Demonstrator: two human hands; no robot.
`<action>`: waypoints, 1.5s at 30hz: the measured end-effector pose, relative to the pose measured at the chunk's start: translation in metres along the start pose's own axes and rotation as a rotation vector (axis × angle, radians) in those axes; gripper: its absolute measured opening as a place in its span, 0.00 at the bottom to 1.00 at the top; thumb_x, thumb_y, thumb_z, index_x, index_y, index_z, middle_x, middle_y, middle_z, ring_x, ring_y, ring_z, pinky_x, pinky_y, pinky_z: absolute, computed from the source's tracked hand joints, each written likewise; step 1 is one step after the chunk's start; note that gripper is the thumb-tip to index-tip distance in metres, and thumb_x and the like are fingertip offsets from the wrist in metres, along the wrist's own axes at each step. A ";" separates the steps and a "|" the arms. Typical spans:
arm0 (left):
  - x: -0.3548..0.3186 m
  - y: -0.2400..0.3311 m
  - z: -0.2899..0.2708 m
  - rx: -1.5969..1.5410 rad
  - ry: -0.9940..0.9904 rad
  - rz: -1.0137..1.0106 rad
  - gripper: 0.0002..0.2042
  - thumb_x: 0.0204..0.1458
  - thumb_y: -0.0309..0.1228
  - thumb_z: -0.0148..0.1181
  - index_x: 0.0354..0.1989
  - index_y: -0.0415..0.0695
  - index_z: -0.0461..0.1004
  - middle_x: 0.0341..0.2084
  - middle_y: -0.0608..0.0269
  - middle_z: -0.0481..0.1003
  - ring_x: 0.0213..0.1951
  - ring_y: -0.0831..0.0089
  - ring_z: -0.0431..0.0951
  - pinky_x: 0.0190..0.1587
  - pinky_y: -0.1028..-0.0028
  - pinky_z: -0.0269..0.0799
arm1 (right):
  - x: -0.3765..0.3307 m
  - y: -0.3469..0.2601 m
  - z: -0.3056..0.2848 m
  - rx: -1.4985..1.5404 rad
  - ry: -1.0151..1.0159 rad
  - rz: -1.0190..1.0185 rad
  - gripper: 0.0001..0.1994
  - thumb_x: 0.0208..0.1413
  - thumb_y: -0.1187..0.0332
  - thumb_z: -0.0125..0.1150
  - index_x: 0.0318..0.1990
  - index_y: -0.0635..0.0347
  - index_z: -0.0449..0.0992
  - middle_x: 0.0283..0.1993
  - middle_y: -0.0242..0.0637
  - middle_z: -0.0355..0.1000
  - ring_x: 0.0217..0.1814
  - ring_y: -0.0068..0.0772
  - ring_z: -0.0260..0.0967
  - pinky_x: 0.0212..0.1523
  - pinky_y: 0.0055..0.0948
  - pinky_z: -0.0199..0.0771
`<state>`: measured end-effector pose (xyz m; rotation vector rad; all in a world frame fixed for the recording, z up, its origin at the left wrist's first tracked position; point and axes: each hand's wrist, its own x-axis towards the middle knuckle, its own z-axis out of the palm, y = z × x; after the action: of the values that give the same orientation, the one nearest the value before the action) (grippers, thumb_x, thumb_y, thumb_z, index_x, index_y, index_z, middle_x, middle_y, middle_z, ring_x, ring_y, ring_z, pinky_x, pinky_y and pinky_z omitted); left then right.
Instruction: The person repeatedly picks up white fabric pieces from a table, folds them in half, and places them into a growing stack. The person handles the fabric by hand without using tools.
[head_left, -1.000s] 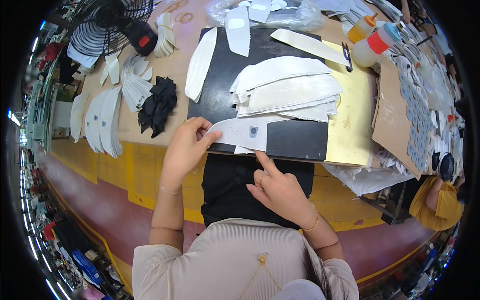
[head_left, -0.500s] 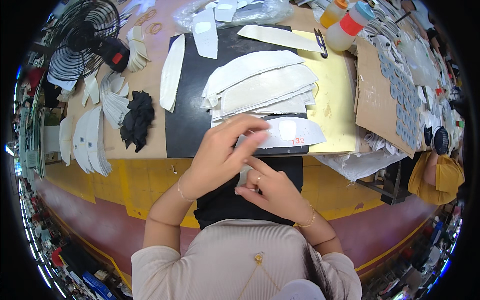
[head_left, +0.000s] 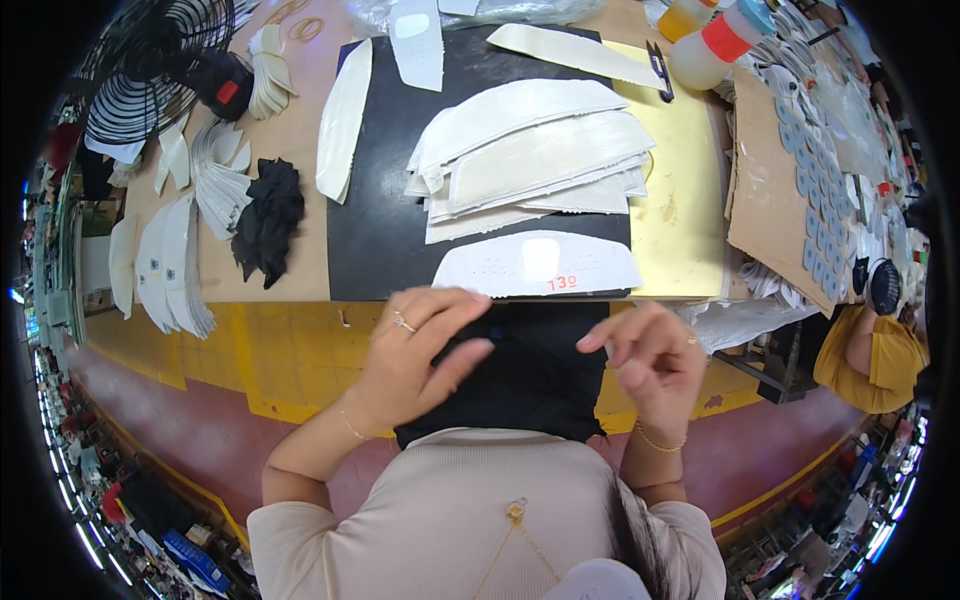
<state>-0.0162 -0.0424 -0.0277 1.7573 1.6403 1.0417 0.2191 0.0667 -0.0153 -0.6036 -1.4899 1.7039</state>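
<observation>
A curved white fabric piece (head_left: pixel 480 268) lies along the front edge of the black mat (head_left: pixel 380 240). It carries a bright white patch, small dots and red print. My left hand (head_left: pixel 415 345) is at its lower left corner, thumb apart from the fingers, nothing seen in its grasp. Off the front edge, to the right, my right hand (head_left: pixel 655 360) hovers with loosely bent fingers apart, apparently holding nothing. Beyond the fabric piece, a pile of similar cream pieces (head_left: pixel 545 165) is stacked, overlapping. Black cloth (head_left: pixel 520 370) covers my lap.
To the left are a black fan (head_left: pixel 140 80), a crumpled black cloth (head_left: pixel 270 220) and bundles of white pieces (head_left: pixel 170 265). To the right stand bottles (head_left: pixel 705 55), black thread snips (head_left: pixel 660 72) and a cardboard sheet (head_left: pixel 765 190) with grey pieces. A person in yellow (head_left: pixel 870 360) sits farther right.
My hands have separated: the left dropped toward the table edge, the right moved right. The printed white piece now lies farther left and is largely uncovered. The view has shifted slightly.
</observation>
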 end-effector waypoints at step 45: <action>-0.004 0.009 -0.026 -0.851 -0.006 -0.625 0.11 0.54 0.18 0.56 0.46 0.35 0.71 0.35 0.59 0.74 0.33 0.77 0.79 0.31 0.80 0.77 | 0.004 0.003 -0.010 -0.643 0.163 -0.326 0.08 0.44 0.86 0.62 0.29 0.60 0.76 0.36 0.46 0.78 0.35 0.35 0.77 0.36 0.23 0.75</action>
<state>-0.0318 -0.0510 -0.0060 0.6385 1.2947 1.1546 0.2240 0.0759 -0.0200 -0.7533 -1.8959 0.8932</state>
